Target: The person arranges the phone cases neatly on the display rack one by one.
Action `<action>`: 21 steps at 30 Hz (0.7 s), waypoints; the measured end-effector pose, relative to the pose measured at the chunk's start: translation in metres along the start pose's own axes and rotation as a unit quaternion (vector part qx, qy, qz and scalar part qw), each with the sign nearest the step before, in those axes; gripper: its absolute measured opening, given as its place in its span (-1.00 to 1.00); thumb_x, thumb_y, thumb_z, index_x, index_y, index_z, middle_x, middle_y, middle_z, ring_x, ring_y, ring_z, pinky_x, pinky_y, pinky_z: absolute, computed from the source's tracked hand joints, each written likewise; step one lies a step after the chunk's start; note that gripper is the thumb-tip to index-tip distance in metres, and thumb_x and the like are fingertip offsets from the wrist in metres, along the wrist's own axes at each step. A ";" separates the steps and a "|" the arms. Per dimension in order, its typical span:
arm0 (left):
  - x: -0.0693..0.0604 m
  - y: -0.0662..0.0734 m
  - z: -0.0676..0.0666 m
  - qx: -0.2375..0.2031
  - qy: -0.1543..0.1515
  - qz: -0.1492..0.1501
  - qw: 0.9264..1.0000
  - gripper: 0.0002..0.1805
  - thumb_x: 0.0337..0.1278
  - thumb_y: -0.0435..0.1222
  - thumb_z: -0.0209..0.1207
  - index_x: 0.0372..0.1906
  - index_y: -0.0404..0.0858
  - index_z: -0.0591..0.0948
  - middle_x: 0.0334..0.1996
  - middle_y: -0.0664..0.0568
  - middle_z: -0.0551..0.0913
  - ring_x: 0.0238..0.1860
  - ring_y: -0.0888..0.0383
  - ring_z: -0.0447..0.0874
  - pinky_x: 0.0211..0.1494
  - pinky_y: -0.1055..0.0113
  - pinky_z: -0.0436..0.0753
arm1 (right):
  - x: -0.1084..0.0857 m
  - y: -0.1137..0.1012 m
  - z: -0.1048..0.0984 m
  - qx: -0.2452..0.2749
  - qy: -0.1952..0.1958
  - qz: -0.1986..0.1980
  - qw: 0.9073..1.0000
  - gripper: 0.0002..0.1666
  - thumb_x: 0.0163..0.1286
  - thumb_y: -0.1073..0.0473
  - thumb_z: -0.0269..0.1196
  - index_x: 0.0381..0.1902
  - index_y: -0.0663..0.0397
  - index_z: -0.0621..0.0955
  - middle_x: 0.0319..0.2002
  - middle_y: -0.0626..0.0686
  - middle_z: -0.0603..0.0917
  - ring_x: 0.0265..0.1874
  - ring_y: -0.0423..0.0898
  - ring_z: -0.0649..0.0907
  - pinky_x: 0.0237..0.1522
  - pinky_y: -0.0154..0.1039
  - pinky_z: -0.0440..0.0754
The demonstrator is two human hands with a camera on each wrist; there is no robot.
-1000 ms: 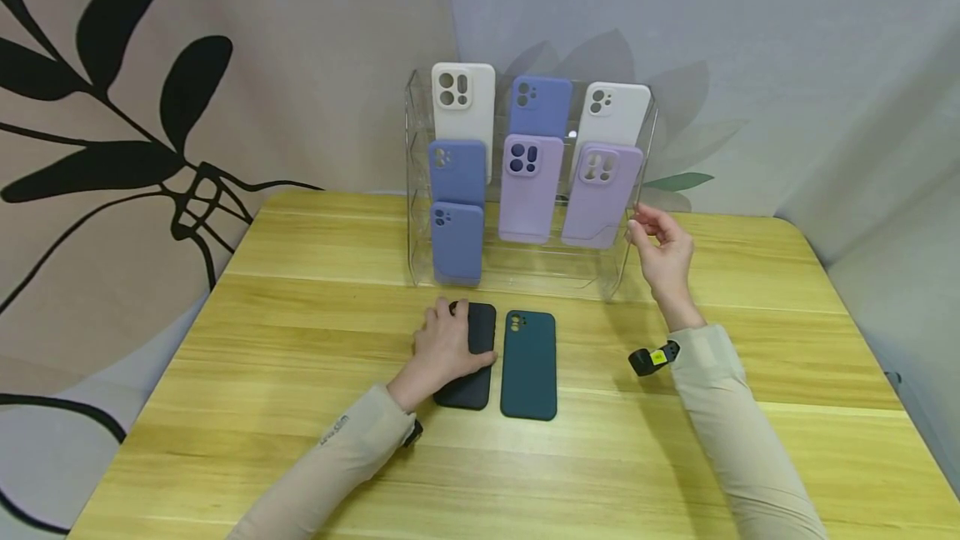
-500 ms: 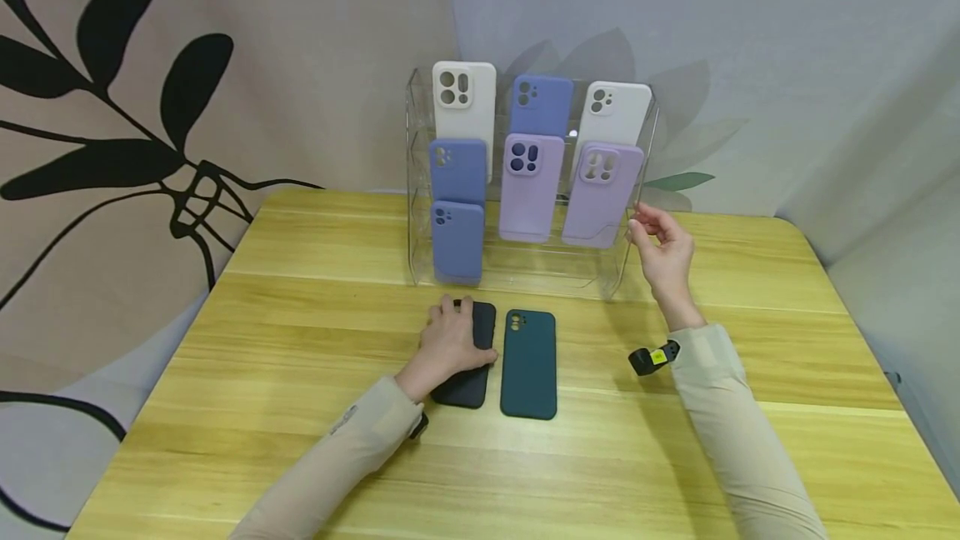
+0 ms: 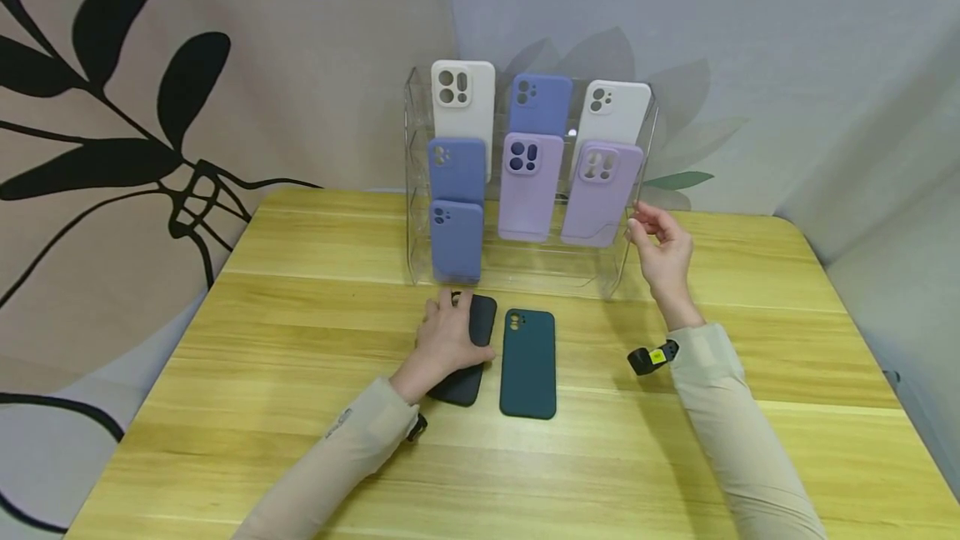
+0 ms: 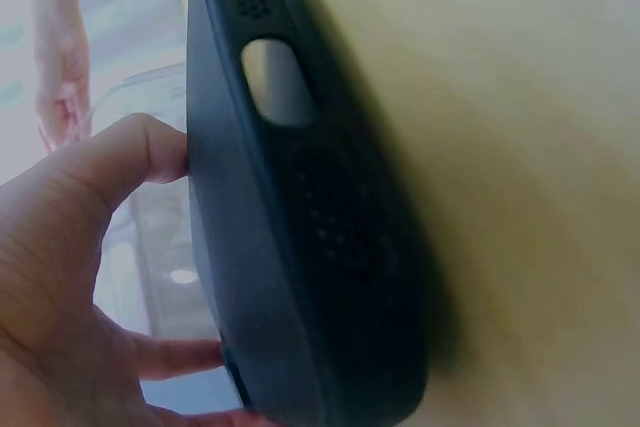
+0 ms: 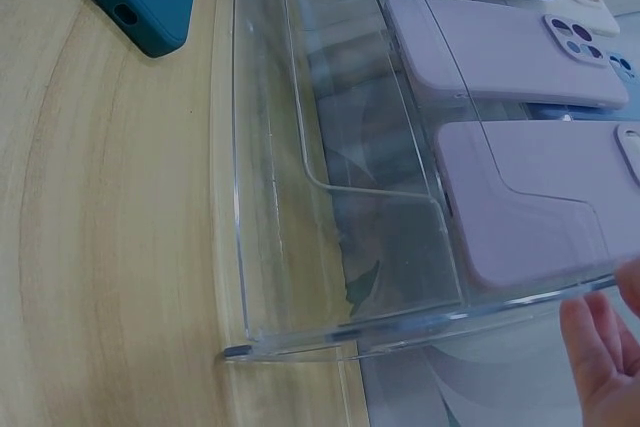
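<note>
My left hand (image 3: 446, 338) grips a black phone case (image 3: 482, 322) by its edges, thumb on the right side and fingertips at the top. In the left wrist view the black case (image 4: 255, 247) shows its bottom end, with speaker holes and a port cutout; I cannot tell whether it still touches the table. Just right of it lies a dark teal phone case (image 3: 528, 369). A clear acrylic display rack (image 3: 543, 277) stands behind them, and my right hand (image 3: 666, 252) pinches its right side edge between thumb and fingers.
The rack's tiers bear a white case (image 3: 463, 111) at top left, a blue case (image 3: 541, 102), another white case (image 3: 618, 111), two lilac cases in the middle tier, including a lilac case (image 3: 531, 198), and more blue cases at left. A wooden table (image 3: 300, 340) lies beneath.
The black case has shifted slightly away from me and leftward at its near end, tilting a little, with my left hand around it. My right hand and the rack have stayed put.
</note>
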State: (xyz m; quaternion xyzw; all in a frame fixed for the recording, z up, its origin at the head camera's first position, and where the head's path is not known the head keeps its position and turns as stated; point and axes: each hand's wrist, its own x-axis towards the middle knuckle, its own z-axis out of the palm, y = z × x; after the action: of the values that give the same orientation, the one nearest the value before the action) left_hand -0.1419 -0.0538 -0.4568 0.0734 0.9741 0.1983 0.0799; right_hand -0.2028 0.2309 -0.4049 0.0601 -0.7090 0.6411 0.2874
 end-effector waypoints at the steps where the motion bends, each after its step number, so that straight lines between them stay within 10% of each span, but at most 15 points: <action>1: 0.000 0.001 -0.001 -0.005 0.008 0.006 1.000 0.09 -0.36 0.06 0.46 0.37 -0.23 0.23 0.20 -0.31 0.21 0.06 -0.28 0.30 -0.33 -0.02 0.59 | 0.000 0.000 0.000 0.000 0.001 0.000 1.000 -0.73 0.18 0.58 0.16 -0.13 0.66 0.52 -0.41 -0.04 0.62 -0.52 -0.30 0.58 -0.44 -0.53 0.59; 12: 0.000 0.015 -0.012 -0.029 0.082 0.058 0.994 0.03 -0.29 -0.01 0.44 0.37 -0.20 0.23 0.27 -0.29 0.15 0.09 -0.29 0.30 -0.37 -0.02 0.60 | 0.004 0.026 -0.003 -0.019 0.015 0.010 1.000 -0.73 0.22 0.50 0.19 -0.10 0.52 0.58 -0.41 -0.16 0.62 -0.51 -0.35 0.57 -0.44 -0.56 0.58; 21: 0.011 0.033 -0.024 -0.040 0.149 0.102 0.983 0.00 -0.26 -0.02 0.41 0.37 -0.18 0.21 0.28 -0.29 0.14 -0.03 -0.24 0.31 -0.50 0.10 0.55 | 0.001 0.005 -0.001 -0.015 0.002 0.011 1.000 -0.72 0.20 0.56 0.16 -0.10 0.61 0.54 -0.39 -0.06 0.60 -0.51 -0.29 0.57 -0.44 -0.54 0.58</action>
State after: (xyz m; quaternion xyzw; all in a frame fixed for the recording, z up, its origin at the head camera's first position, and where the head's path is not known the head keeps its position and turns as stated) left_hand -0.1532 -0.0308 -0.4228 0.1388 0.9538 0.2526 -0.0844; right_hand -0.2054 0.2330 -0.4093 0.0465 -0.7186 0.6336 0.2829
